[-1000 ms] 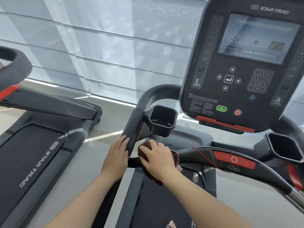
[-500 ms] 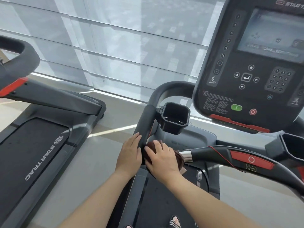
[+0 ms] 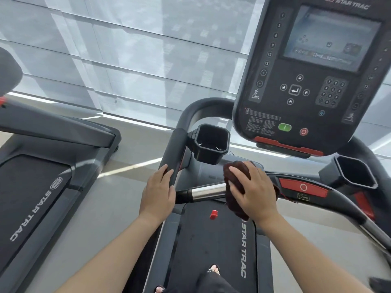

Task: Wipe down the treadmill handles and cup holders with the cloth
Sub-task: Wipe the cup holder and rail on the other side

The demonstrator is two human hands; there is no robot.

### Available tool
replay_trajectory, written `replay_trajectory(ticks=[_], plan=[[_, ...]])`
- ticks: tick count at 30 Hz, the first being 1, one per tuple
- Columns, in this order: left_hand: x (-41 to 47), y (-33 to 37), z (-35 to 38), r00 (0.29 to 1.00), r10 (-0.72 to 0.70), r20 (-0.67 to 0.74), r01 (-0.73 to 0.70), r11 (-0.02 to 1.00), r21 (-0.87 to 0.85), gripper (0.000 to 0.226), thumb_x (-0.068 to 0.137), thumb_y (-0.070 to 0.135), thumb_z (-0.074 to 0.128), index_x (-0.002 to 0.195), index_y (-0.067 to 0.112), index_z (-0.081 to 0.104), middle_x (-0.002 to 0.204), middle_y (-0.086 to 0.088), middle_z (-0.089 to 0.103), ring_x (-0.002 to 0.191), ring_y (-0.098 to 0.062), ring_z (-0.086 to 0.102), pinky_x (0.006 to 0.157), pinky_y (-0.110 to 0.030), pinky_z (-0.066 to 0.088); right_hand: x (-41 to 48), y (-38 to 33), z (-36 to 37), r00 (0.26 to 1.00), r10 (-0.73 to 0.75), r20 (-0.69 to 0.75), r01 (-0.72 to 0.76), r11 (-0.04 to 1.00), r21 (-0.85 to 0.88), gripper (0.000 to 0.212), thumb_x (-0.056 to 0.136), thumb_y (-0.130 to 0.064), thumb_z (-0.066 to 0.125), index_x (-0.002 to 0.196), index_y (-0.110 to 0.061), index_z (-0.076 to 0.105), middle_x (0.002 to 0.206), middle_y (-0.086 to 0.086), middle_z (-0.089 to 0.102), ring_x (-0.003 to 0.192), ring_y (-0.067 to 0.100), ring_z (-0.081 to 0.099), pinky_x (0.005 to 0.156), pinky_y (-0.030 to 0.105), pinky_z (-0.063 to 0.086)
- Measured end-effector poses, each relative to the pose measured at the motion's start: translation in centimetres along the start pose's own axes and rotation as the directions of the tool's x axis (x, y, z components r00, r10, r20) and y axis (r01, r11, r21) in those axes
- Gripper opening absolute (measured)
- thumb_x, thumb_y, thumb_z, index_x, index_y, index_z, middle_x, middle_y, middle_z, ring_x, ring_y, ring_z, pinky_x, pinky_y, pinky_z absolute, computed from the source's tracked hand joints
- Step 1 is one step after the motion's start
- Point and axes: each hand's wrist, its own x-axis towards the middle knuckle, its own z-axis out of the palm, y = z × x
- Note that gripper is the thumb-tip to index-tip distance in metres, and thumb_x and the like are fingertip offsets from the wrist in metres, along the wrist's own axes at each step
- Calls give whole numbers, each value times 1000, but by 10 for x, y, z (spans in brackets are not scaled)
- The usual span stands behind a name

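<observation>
The right hand [image 3: 254,192] grips the dark brown cloth [image 3: 233,197], its fingers curled over the bunched fabric and pressing it down around the front handlebar [image 3: 338,199]. The cloth wraps the bar just right of its bare silver section [image 3: 206,191], and part of it hangs below the hand. The left hand [image 3: 157,193] holds nothing. It rests on the lower end of the black side handle [image 3: 176,149], with the fingers laid fairly straight along it and the thumb on the inner side, near where the silver section meets it. The two hands are apart, with the silver section between them.

Just above the cloth, the left cup holder [image 3: 211,143] juts from the side handle. The right cup holder [image 3: 355,173] sits beyond a red panel [image 3: 302,187] on the handlebar. The console [image 3: 313,81] rises above both. A small red clip [image 3: 213,214] shows over the belt [image 3: 211,246]. A second treadmill [image 3: 31,187] stands to the left, and window blinds [image 3: 127,60] are behind.
</observation>
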Motion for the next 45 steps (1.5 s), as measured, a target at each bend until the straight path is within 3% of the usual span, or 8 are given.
replay_trajectory(ticks=[6,9,13,21,24,28,34,45], plan=[[6,0,0,999,-23,43,24,1000,-20,48,90,22,48,137,19,39,153,1,25,137,-22,24,109,-44,33,-1,-8,6,1000,14,-24,-13,999,51,33,87,-36,54,115,-21,63,122,11,58,106,32,55,85,42,48],[21,-1,-2,995,-27,96,28,1000,-9,52,91,25,48,140,20,33,154,0,19,139,-24,20,111,-45,30,7,-12,6,1000,-20,19,18,995,103,32,86,-35,57,114,-22,63,120,10,59,103,32,57,82,42,50],[48,-1,-4,982,-59,177,53,998,41,58,91,29,45,144,24,22,156,1,11,140,-25,17,110,-44,30,20,-17,5,998,46,51,-58,968,243,32,84,-30,63,115,-22,65,122,7,61,105,29,58,85,41,50],[98,14,0,974,-124,190,122,992,23,62,92,29,46,146,21,17,155,-5,13,142,-26,16,114,-42,25,81,-1,-1,990,122,77,-144,859,491,34,90,-31,56,124,-26,58,128,-6,54,115,13,50,97,24,40],[119,20,4,973,-149,178,147,989,24,61,93,29,45,147,19,17,154,-6,16,140,-27,19,113,-43,26,117,0,5,995,66,76,-95,858,505,36,91,-32,54,126,-26,56,130,-4,53,117,14,47,99,25,38],[146,29,10,972,-194,137,196,980,-8,56,95,29,39,146,20,17,150,-10,24,134,-30,30,109,-45,32,160,-6,29,995,-28,98,-23,877,480,36,93,-34,51,127,-24,54,129,2,53,116,23,48,99,40,41],[159,26,22,962,-270,33,272,962,-41,48,95,38,33,141,29,23,138,-9,44,116,-33,50,89,-50,46,210,-9,82,973,-91,210,7,929,369,37,96,-37,44,130,-24,50,133,5,47,117,27,44,97,43,41],[159,26,22,957,-290,22,291,955,-60,47,94,37,31,140,34,22,134,-6,48,109,-29,55,83,-48,49,181,-18,93,953,-178,246,77,925,371,39,90,-43,47,126,-30,54,134,2,49,112,28,48,83,43,48]])
